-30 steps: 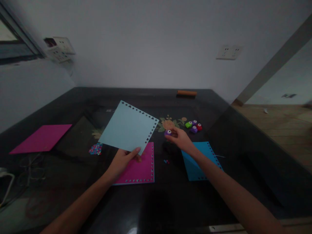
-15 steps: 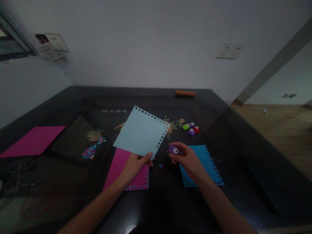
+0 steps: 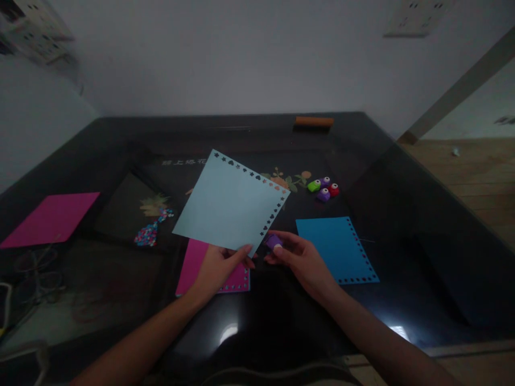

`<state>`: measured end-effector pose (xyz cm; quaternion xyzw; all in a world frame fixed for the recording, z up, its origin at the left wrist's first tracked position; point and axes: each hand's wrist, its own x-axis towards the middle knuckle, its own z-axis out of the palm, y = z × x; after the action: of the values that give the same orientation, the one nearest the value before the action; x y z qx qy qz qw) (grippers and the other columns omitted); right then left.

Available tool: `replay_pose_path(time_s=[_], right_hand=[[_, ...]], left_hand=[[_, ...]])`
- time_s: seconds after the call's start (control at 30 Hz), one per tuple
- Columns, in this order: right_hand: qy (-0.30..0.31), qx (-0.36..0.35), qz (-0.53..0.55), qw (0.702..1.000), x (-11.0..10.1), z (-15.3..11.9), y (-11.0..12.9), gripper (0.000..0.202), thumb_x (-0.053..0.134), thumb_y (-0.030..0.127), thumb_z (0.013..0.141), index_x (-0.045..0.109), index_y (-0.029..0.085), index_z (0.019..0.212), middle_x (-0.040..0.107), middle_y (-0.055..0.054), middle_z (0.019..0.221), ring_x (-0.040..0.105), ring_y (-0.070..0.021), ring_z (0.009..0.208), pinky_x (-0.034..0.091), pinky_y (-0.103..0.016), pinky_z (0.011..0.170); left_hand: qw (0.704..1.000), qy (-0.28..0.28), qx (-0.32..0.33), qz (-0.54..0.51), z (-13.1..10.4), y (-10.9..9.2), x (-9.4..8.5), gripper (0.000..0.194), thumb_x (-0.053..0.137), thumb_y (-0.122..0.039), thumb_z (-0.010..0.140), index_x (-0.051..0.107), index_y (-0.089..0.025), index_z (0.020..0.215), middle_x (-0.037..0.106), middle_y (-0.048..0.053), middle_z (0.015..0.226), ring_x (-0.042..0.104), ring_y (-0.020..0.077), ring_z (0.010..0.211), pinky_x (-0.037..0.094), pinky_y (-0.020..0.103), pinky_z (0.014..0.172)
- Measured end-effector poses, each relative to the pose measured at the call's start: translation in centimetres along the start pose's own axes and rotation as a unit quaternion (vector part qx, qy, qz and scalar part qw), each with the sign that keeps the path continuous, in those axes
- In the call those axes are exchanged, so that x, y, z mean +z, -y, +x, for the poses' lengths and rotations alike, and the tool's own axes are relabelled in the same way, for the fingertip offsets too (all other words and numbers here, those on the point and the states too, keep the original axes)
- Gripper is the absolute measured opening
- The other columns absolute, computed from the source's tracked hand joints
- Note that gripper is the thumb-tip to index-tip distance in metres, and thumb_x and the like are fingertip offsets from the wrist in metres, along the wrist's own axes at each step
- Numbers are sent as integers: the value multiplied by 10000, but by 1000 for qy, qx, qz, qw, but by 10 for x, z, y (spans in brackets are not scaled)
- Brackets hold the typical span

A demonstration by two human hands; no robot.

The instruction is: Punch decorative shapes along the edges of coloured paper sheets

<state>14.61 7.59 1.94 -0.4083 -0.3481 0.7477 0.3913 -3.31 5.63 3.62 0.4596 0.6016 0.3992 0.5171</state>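
Note:
My left hand (image 3: pixel 227 265) pinches the lower corner of a pale blue sheet of paper (image 3: pixel 229 206), which is held tilted above the table. Small punched shapes run along two of its edges. In my right hand (image 3: pixel 300 260) is a purple paper punch (image 3: pixel 274 241), close to the sheet's right edge, with my thumb on its white button. I cannot tell whether the paper is inside the punch. Beneath my left hand lies a pink sheet (image 3: pixel 193 262) with punched edges, partly hidden. A punched blue sheet (image 3: pixel 332 246) lies beside my right hand.
Several more punches (image 3: pixel 324 187) in green, purple and red stand grouped behind the blue sheet. Colourful paper bits (image 3: pixel 148 234) are piled at left, near another pink sheet (image 3: pixel 52 220). A brown roll (image 3: pixel 314 122) rests at the back of the black table (image 3: pixel 257 332).
The purple punch in my right hand has come to the pale sheet's right edge, and my thumb has moved onto its button. The view has tipped downward.

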Motion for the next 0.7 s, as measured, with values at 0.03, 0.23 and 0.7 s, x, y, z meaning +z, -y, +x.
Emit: replay_pose_path(time_s=[0.03, 0.23, 0.7], right_hand=[[-3, 8, 8, 1000, 1, -1, 0, 393, 768, 257, 638, 664, 206, 1013, 681, -30, 858, 667, -152, 688, 542, -333, 723], [-11, 17, 36, 999, 4, -3, 1, 407, 788, 227, 602, 677, 206, 993, 684, -33, 879, 679, -172, 734, 551, -368, 783], [-14, -1, 2, 1000, 4, -4, -1, 328, 777, 255, 612, 679, 203, 921, 706, -30, 838, 688, -186, 738, 572, -317, 654]], left_hand=[[1000, -5, 1, -1, 0, 0, 0, 196, 624, -344, 689, 622, -174, 590, 697, 53, 581, 653, 199, 533, 518, 287, 573], [1000, -12, 3, -2, 1, -1, 0, 160, 636, -332, 673, 629, -179, 626, 695, 44, 579, 653, 199, 525, 521, 284, 563], [999, -26, 5, 34, -1, 4, 5, 147, 637, -292, 683, 622, -178, 591, 684, 34, 558, 654, 196, 540, 531, 283, 580]])
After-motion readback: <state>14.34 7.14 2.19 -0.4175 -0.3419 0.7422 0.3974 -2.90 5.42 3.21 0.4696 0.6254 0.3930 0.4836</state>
